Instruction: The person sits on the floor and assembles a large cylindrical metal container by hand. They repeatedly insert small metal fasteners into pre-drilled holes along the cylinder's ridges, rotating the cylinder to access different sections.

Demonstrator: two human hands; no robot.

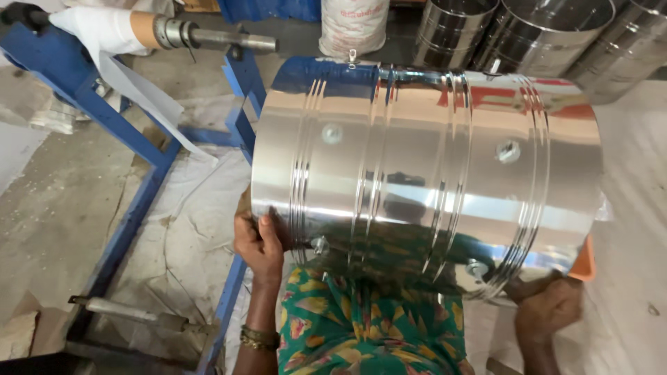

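You're in a metal workshop: shiny steel drums [528, 35] stacked at the back, blue steel frame [132, 139] with a roller [208, 35], rough concrete floor [55, 201].

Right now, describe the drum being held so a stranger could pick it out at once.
Start at the blue metal frame; just right of it lies a shiny steel drum, gripped by the left hand and right hand. Unlike the other steel drums behind, it lies sideways.

Steel drum [424, 173] between both hands
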